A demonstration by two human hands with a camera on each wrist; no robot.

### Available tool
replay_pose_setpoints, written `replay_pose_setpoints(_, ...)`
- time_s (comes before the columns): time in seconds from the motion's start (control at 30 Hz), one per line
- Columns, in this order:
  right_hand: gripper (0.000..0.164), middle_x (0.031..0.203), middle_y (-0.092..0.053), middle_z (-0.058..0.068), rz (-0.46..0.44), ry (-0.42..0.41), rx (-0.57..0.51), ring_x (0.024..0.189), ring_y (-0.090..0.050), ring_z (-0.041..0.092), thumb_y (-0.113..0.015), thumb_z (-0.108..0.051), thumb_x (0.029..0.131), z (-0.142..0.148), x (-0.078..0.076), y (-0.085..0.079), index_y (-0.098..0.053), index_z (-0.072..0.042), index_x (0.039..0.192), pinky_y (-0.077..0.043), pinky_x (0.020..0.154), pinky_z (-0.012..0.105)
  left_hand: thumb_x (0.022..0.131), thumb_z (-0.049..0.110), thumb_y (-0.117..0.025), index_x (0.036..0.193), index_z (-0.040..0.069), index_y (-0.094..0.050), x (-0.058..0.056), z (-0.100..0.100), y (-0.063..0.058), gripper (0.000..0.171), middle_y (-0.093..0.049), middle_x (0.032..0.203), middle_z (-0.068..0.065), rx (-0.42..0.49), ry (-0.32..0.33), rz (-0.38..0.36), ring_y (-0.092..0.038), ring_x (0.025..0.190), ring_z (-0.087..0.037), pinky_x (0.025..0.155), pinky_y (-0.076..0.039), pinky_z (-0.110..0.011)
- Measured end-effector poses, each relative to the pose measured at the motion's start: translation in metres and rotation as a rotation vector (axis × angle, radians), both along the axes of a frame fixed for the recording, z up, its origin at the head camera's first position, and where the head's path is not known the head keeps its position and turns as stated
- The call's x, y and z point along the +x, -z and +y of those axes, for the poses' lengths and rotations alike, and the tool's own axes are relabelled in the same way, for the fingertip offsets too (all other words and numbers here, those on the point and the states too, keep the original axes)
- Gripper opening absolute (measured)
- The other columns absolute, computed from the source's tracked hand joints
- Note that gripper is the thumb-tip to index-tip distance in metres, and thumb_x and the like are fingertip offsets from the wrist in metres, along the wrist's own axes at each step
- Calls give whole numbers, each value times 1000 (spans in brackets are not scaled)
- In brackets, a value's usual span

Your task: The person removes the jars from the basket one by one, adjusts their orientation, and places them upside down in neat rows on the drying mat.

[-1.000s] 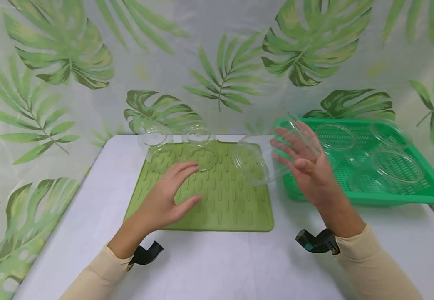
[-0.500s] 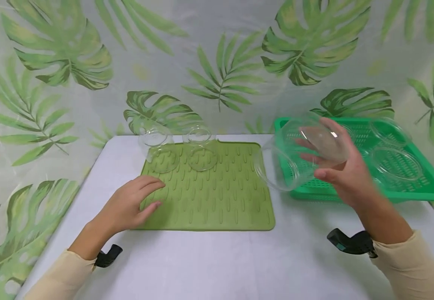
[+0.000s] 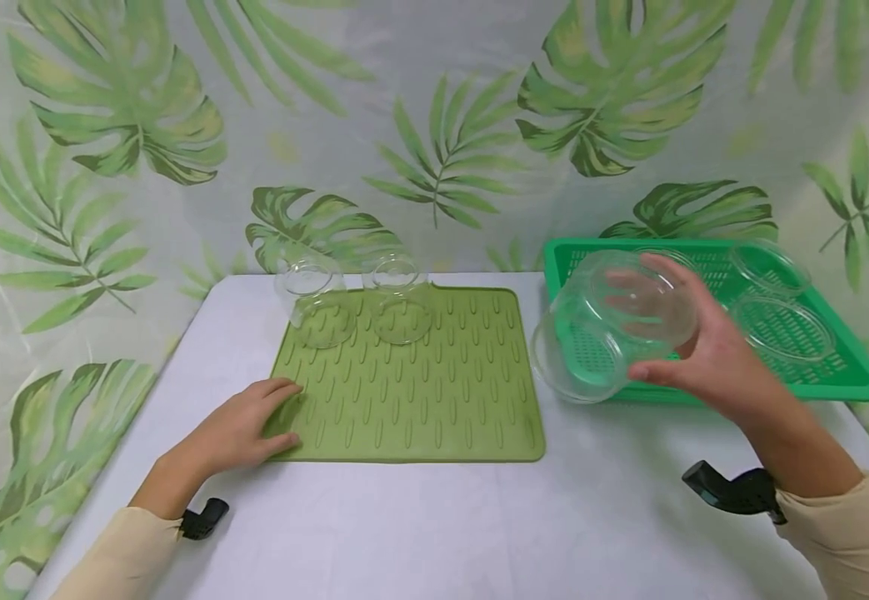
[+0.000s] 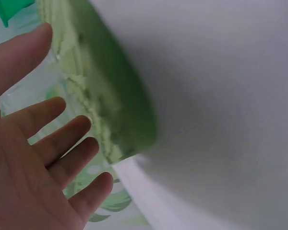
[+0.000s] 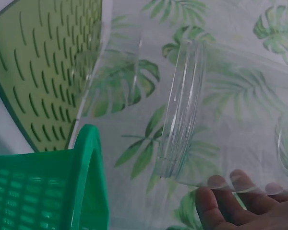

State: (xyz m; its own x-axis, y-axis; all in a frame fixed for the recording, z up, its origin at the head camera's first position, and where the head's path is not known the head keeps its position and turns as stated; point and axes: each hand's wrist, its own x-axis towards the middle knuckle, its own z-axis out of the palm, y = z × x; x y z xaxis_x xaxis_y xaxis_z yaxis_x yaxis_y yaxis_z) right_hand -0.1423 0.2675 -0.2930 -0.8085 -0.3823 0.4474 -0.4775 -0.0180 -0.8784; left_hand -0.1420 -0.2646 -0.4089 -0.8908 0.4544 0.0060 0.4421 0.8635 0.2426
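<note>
My right hand (image 3: 692, 342) holds a clear cup (image 3: 591, 308) in front of the green basket's left side. The cup is tilted, its wide rim facing down and left. In the right wrist view, the fingers curl against the side of the cup (image 5: 221, 115) below its ridged rim. My left hand (image 3: 242, 425) is loosely bent over the left front corner of the green mat (image 3: 419, 400) and holds nothing. In the left wrist view, its fingers (image 4: 69, 134) are spread near the mat edge (image 4: 134, 124). Two clear cups (image 3: 322, 300) stand rim-down at the mat's back left.
The green plastic basket (image 3: 861, 375) at the right has several more clear cups (image 3: 782, 329) in it. A white cloth (image 3: 434, 525) covers the table, and a leaf-patterned curtain (image 3: 441, 125) hangs behind.
The right hand has moved right and lowered slightly, turning the cup in its grip so that more of its side shows. The left hand has drawn left, away from the middle of the mat.
</note>
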Motion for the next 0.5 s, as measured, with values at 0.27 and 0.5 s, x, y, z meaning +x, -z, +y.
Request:
replay_pose_setpoints(0.27,104,146,-53,-6,36,12,55,128,-58,2,-72,26,69,-7,-4,2,-22,-6,155,-55,88,14,86,35,-75,142,1,-51,4,-2,14,70,-47,147,-23,19,-35,-50,-45,136,-44,105,-44,-60)
replay_pose_setpoints(0.5,105,144,-55,-6,75,61,106,124,-60,1,-74,23,68,-13,-8,1,-24,-6,155,-53,90,12,85,43,-74,142,1,-50,8,1,11,75,-44,149,-25,35,-43,-71,-42,138,-46,107,-42,-61)
